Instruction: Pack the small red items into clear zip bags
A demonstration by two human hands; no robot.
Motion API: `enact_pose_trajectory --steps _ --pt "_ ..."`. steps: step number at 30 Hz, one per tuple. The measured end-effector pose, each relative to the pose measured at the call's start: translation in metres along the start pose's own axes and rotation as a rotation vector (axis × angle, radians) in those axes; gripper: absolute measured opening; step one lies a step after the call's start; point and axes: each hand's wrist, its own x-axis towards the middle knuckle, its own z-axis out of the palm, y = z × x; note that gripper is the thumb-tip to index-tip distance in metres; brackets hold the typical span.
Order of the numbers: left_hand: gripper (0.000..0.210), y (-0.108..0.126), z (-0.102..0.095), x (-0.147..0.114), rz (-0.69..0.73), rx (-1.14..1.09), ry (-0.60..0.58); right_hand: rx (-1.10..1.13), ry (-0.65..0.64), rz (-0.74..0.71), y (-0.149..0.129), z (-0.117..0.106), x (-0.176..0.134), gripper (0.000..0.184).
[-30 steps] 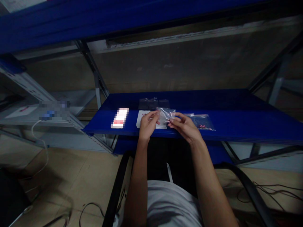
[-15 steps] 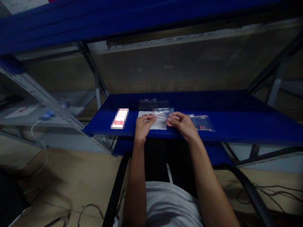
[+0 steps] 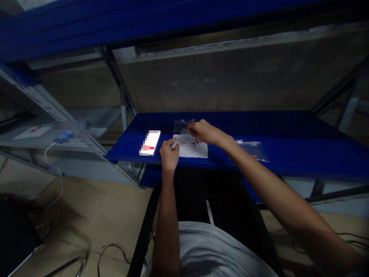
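Left hand (image 3: pixel 170 154) and right hand (image 3: pixel 201 130) pinch a clear plastic bag (image 3: pixel 185 135) over white paper (image 3: pixel 197 153). Small pink pieces (image 3: pixel 194 146) lie unbagged; the transparent plastic pouch (image 3: pixel 255 148) at right already holds some.

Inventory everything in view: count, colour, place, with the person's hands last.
Worktop: one, blue, in front
Upper shelf: one, blue, above
Side shelving: count unclear, grey, left
Paper: one, white, on side shelving
White cable: one, white, left
Phone: one, white-lit, worktop's left
Sheet: one, white, worktop's near edge
Pieces: several, dark red, over sheet
Plastic bag: seemingly one, clear, over sheet
Rear bags: count unclear, clear, behind sheet
Filled bag: one or more, clear, right of sheet
Floor cables: several, black, floor
Left hand: one, bare, sheet's left edge
Right hand: one, bare, sheet's far edge
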Motion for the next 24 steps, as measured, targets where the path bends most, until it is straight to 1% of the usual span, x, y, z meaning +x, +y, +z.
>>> enact_pose_trajectory --steps 3,6,11,15,21,24 --pt "0.037 0.002 0.004 -0.003 0.066 0.056 -0.043 -0.087 -0.023 -0.043 0.002 0.005 0.004 0.023" --pt "0.043 0.004 0.007 -0.006 0.090 0.087 -0.080 -0.140 -0.032 -0.072 0.007 0.008 0.006 0.024" --pt "0.047 0.008 0.011 -0.007 0.067 0.067 -0.107 -0.159 -0.038 -0.072 0.005 0.006 0.006 0.026" --pt "0.046 0.011 0.013 -0.008 0.047 0.072 -0.139 -0.197 -0.109 -0.043 -0.002 0.001 0.008 0.028" --pt "0.046 0.014 0.014 -0.009 0.002 0.117 -0.163 -0.298 -0.212 -0.001 -0.010 -0.005 0.012 0.025" --pt "0.046 0.016 0.013 -0.009 -0.011 0.121 -0.179 -0.290 -0.232 0.017 -0.013 -0.007 0.012 0.028"
